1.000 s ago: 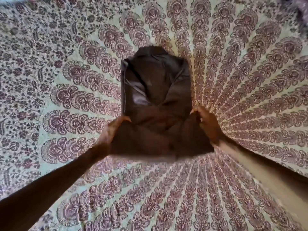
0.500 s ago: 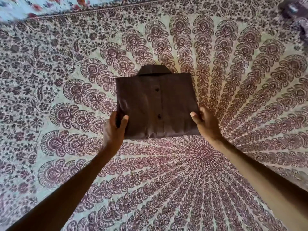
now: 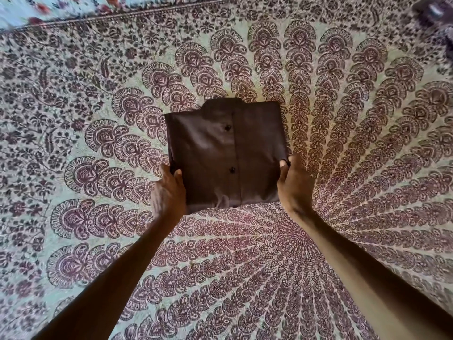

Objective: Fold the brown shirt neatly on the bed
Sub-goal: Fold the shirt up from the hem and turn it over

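Brown shirt (image 3: 225, 153) (folded square) spans left hand (image 3: 169, 192) to right hand (image 3: 294, 187), each grip pinching a near corner.

We see a mandala-print bedspread (image 3: 355, 148) (maroon on pale green), a floral cloth (image 3: 34, 8) past its far-left edge, and a blurred dark object (image 3: 435, 11) far right.

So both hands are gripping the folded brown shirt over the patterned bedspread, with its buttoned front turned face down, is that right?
Not quite. The head view shows the brown shirt with its buttoned front facing up, and two buttons are visible along the placket. The rest holds: the left hand and right hand both grip the folded shirt over the patterned bedspread.
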